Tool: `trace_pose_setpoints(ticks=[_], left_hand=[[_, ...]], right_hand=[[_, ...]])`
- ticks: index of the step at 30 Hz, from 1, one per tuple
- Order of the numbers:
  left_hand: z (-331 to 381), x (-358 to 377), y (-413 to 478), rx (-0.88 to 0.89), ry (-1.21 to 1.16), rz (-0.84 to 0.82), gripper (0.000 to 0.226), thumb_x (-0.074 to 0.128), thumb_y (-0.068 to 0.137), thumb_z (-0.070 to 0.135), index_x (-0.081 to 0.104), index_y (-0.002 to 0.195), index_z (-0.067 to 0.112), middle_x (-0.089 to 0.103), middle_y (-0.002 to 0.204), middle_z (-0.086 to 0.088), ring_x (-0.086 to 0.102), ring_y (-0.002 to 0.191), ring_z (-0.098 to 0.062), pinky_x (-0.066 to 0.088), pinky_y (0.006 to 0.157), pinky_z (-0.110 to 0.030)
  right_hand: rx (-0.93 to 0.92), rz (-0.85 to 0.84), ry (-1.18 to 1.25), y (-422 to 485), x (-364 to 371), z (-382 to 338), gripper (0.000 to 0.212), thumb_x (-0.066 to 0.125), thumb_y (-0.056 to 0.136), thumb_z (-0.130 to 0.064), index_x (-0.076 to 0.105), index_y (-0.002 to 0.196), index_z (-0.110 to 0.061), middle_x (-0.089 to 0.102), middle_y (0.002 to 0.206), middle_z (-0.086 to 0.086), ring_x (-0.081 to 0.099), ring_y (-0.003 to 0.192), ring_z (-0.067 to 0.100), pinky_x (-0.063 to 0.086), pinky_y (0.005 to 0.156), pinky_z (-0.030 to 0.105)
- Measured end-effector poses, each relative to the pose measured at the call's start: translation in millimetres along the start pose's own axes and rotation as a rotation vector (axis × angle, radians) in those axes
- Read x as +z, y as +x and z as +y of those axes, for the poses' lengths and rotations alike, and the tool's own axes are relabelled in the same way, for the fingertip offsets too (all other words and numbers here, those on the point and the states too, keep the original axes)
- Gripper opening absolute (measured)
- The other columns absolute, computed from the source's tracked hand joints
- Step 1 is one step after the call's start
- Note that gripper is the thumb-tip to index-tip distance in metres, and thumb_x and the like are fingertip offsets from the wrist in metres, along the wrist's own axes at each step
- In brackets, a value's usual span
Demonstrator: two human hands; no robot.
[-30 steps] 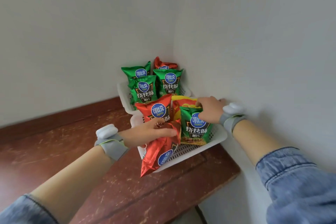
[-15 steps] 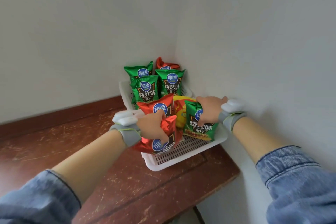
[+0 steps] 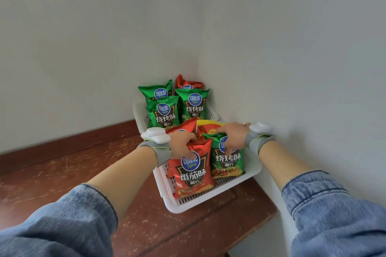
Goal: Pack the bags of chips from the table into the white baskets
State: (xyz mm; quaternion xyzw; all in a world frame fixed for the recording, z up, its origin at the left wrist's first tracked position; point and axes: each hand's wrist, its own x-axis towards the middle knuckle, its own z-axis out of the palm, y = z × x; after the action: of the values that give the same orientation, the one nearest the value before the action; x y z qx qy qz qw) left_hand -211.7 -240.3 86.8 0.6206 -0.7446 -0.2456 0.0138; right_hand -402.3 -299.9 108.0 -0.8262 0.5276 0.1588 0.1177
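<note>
1. The left hand point(image 3: 181, 144) pinches the top of the red tomato chip bag point(image 3: 192, 173), fingers clenched on it; the bag stands upright in the near white basket point(image 3: 208, 200) on the wooden surface point(image 3: 62, 173).
2. The right hand point(image 3: 231, 136) grips the green barbecue chip bag point(image 3: 227, 162) just beside it.
3. A second ago the red bag hung over the basket's edge.

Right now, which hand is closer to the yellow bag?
Right. The right hand lies just below the yellow bag, gripping the green bag. The left hand is farther left, gripping the red bag.
</note>
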Motion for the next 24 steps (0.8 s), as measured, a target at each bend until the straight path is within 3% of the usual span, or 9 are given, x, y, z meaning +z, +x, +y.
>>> trace_pose_setpoints(ticks=[4,7,9,13,16,20,24], left_hand=[[-3.0,6.7,1.0,0.021,0.006,0.034,0.05,0.061,0.089,0.036,0.052,0.134,0.016,0.061,0.125,-0.008,0.056,0.114,-0.028,0.044,0.088,-0.031],[1.2,14.4,3.2,-0.015,0.055,0.08,0.048,0.061,0.088,0.038,0.049,0.129,0.015,0.064,0.114,-0.009,0.06,0.101,-0.03,0.048,0.078,-0.036],[2.3,15.5,2.5,-0.034,0.062,0.108,0.044,0.061,0.088,0.039,0.047,0.122,0.016,0.063,0.099,-0.009,0.06,0.088,-0.029,0.046,0.068,-0.036],[-0.2,19.3,-2.7,0.015,0.164,0.155,0.044,0.055,0.09,0.044,0.051,0.124,0.017,0.055,0.118,-0.01,0.049,0.112,-0.029,0.047,0.085,-0.042],[-5.2,18.7,-6.2,0.024,0.166,0.17,0.05,0.051,0.091,0.049,0.05,0.131,0.019,0.052,0.124,-0.009,0.044,0.121,-0.028,0.046,0.092,-0.045],[-17.1,20.4,-10.5,0.067,0.11,0.253,0.044,0.044,0.095,0.048,0.055,0.127,0.02,0.056,0.123,-0.005,0.046,0.119,-0.024,0.047,0.09,-0.038],[-27.9,22.9,-11.1,0.105,0.008,0.396,0.034,0.043,0.095,0.046,0.061,0.111,0.022,0.06,0.107,-0.001,0.051,0.104,-0.021,0.045,0.079,-0.035]], right_hand=[[0.024,-0.022,0.167,6.1,15.3,7.4,0.081,0.074,0.069,-0.013,0.041,0.141,-0.03,0.046,0.144,0.006,0.04,0.131,0.028,0.033,0.087,0.027],[0.016,0.04,0.129,13.2,17.1,3.1,0.079,0.068,0.069,-0.013,0.04,0.138,-0.038,0.049,0.137,0.008,0.036,0.126,0.03,0.038,0.101,0.044],[0.009,0.094,0.065,13.9,17.0,-0.4,0.076,0.068,0.069,-0.018,0.041,0.136,-0.042,0.05,0.134,0.004,0.038,0.123,0.028,0.035,0.102,0.049],[0.006,0.123,0.028,11.9,19.2,-0.7,0.076,0.07,0.069,-0.024,0.04,0.135,-0.047,0.052,0.135,0.001,0.042,0.125,0.025,0.03,0.099,0.048],[0.034,0.128,0.123,4.6,16.8,-1.6,0.078,0.074,0.065,-0.023,0.043,0.135,-0.042,0.052,0.138,0.003,0.042,0.128,0.025,0.033,0.094,0.039],[0.055,0.195,0.258,-7.0,10.3,-3.5,0.073,0.075,0.061,-0.024,0.05,0.127,-0.038,0.054,0.133,0.003,0.045,0.125,0.026,0.032,0.098,0.042],[0.033,0.232,0.371,-14.9,4.5,-9.5,0.063,0.075,0.067,-0.022,0.053,0.126,-0.027,0.057,0.132,0.001,0.051,0.121,0.024,0.038,0.102,0.043]])
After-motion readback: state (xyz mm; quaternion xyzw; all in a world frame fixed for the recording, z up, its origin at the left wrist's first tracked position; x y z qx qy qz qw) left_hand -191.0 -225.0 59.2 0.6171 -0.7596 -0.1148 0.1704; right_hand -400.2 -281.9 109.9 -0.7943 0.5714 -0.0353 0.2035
